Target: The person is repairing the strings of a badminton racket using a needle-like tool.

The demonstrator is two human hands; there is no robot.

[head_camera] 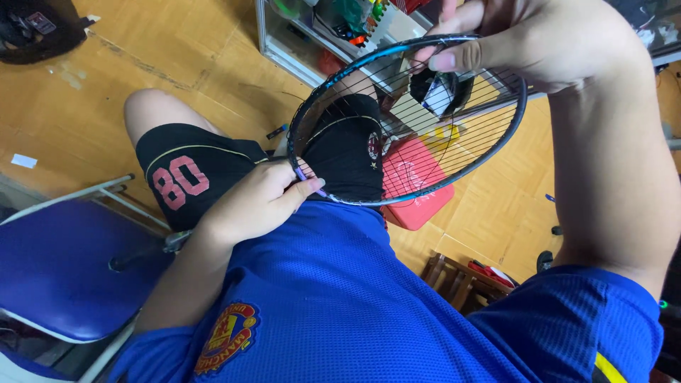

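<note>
Black and thin, the racket frame sits between both hands, held up over the person's lap. The left hand is low, with its fingers curled shut around the near edge of the frame, pinching a small purple piece there. The right hand is high, with the arm bent up, and its thumb and fingers are closed on the far edge of the frame. The two hands are well apart, one at each side of the strings. Under the racket, on the wooden floor, lies a red box with rounded corners. A blue chair stands to the left. A small white scrap lies on the floor beyond it.
</note>
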